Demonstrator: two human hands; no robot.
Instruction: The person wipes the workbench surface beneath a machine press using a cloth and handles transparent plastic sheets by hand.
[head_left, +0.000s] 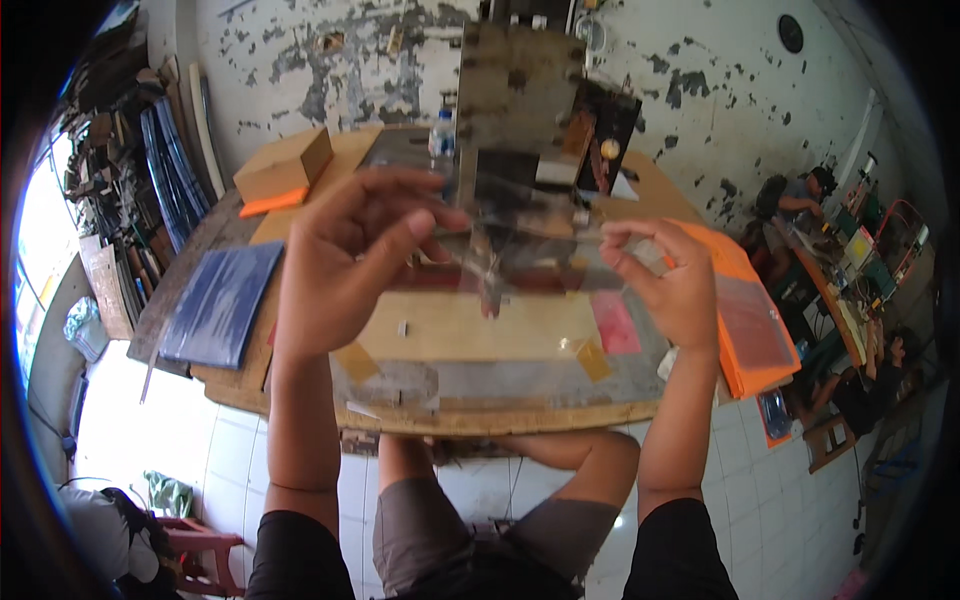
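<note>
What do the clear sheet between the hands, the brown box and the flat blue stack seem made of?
Clear sheet: probably thin plastic, perhaps glossy; the background shows through, though blurred.
Brown box: apparently matte cardboard, from its plain tan faces.
Flat blue stack: likely smooth plastic, given its streaky shine.

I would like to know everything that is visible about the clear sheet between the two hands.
The clear sheet looks like thin, colourless plastic; things behind show through it. Faint pale lines and glare mark it, but blur hides its full outline, and I cannot tell whether it is one layer. It is raised above the table. The right hand seems to pinch one side with thumb and finger; the left hand is at the other, its exact grip unclear.
</note>
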